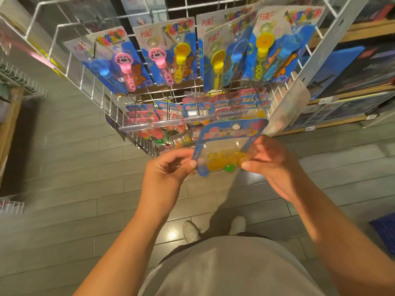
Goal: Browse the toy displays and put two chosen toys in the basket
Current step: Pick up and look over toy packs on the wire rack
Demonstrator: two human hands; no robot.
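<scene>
Toy pack: blue-edged blister card (pixel 226 146) with a yellow toy and a green bit under clear plastic, held up in front of the rack, about chest height, nothing under it but floor.
Left grip: left hand (pixel 168 169) pinches the lower left edge of the card, thumb on front, fingers curled behind.
Right grip: right hand (pixel 271 165) pinches the right edge, thumb tip on the blister, so both hands are holding the same pack.
Just behind: wire display rack (pixel 136 67), lower hooks stuffed with more of the same packs (pixel 171 118), pink and blue headers.
Higher up: bubble wand cards (pixel 171 54), pink dog-face wand, yellow and blue ones, cartoon bear printed on the card.
Writing: red two-character logo on the wand cards, looks like Chinese, too smeary for me to read properly; the text on the held card is a blur.
Basket: something blue with a mesh look at the right edge (pixel 384 233) might be it, honestly can't tell.
Progress: I'd guess early, one toy in hand being looked over, nothing visibly dropped in a basket yet.
</scene>
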